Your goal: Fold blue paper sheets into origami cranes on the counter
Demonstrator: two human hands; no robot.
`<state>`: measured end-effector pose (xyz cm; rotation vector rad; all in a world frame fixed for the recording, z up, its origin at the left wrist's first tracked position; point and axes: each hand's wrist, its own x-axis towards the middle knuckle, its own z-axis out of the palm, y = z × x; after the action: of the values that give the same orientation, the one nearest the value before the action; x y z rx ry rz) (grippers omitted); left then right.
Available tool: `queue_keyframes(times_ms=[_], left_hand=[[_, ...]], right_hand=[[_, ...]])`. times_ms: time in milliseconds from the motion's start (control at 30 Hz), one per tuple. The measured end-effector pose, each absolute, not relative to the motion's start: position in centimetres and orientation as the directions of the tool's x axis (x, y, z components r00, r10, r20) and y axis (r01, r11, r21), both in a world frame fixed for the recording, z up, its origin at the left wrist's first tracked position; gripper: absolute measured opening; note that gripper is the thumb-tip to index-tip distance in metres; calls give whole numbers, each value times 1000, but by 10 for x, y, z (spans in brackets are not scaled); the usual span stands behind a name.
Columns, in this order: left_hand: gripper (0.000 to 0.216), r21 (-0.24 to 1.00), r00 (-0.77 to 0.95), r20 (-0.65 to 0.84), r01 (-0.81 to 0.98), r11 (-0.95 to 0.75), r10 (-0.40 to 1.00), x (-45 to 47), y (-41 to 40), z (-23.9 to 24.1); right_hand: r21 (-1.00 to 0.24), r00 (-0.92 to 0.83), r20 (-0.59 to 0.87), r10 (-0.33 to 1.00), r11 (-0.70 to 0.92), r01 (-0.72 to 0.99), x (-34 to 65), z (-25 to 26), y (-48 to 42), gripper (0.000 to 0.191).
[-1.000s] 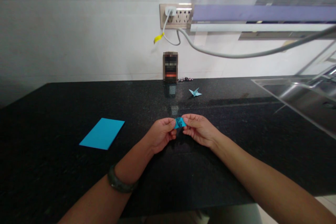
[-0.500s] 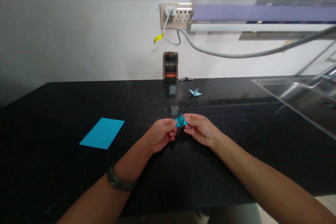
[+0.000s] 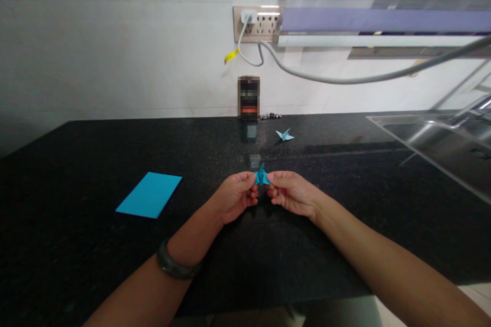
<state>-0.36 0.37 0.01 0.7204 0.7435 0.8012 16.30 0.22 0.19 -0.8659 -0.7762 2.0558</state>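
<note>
A small folded piece of blue paper (image 3: pixel 262 177) is pinched between both my hands just above the black counter (image 3: pixel 76 163). My left hand (image 3: pixel 235 195) grips its left side with thumb and fingers closed. My right hand (image 3: pixel 291 192) pinches its right side the same way. A pointed tip of the paper sticks up between the two thumbs. A dark band sits on my left wrist.
A flat blue paper sheet (image 3: pixel 149 194) lies to the left. A finished small blue paper crane (image 3: pixel 284 135) sits further back. A small dark device (image 3: pixel 249 97) leans on the wall under a socket strip (image 3: pixel 256 23) with cables. A steel sink (image 3: pixel 441 138) is at the right.
The folded paper has been worked between my fingers: a point now stands upright where it lay flatter before. Both hands stay in nearly the same place.
</note>
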Motion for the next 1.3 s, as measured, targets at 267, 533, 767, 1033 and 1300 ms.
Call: queue_keyframes(times_ms=[267, 533, 767, 1033, 1300], left_hand=[[21, 769, 519, -299, -367, 524, 801, -3, 5, -4], [22, 765, 539, -276, -378, 522, 796, -3, 5, -5], [22, 768, 525, -241, -411, 491, 817, -3, 4, -4], [25, 784, 470, -281, -390, 483, 837, -3, 4, -1], [30, 816, 467, -277, -347, 462, 840, -3, 4, -2]], right_hand=[[-635, -569, -283, 772, -595, -492, 159, 2, 2, 10], [-628, -575, -266, 774, -591, -506, 158, 2, 1, 12], [-625, -563, -271, 781, -587, -514, 159, 2, 1, 12], [-626, -545, -275, 792, -578, -523, 160, 1, 3, 15], [-633, -534, -267, 802, -564, -531, 160, -1, 3, 15]])
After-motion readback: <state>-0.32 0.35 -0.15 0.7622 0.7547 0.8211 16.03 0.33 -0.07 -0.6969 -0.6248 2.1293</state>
